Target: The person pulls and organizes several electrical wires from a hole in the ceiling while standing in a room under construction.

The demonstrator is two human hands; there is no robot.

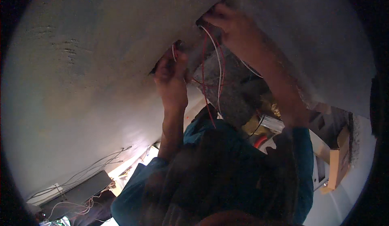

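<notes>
Two dark rectangular openings are cut in a grey plastered wall. My left hand (172, 76) is at the lower-left opening (153, 70), its fingers bent inward and closed; what they hold is hidden. A short white wire (174, 52) shows just above those fingers. At the upper-right opening (199, 21) my right hand (227, 23) has its fingers at the edge, blurred and partly hidden. Out of that opening hang a long white wire (219, 58) and thin red wires (203, 66), looping down between my forearms.
The plastered wall (89, 84) fills the left and top. Below lie a cardboard box (339, 161), a red curved piece (260, 141) and a white ribbed item (271, 123). Loose cables (87, 169) run by a dark grey panel (83, 191) at lower left.
</notes>
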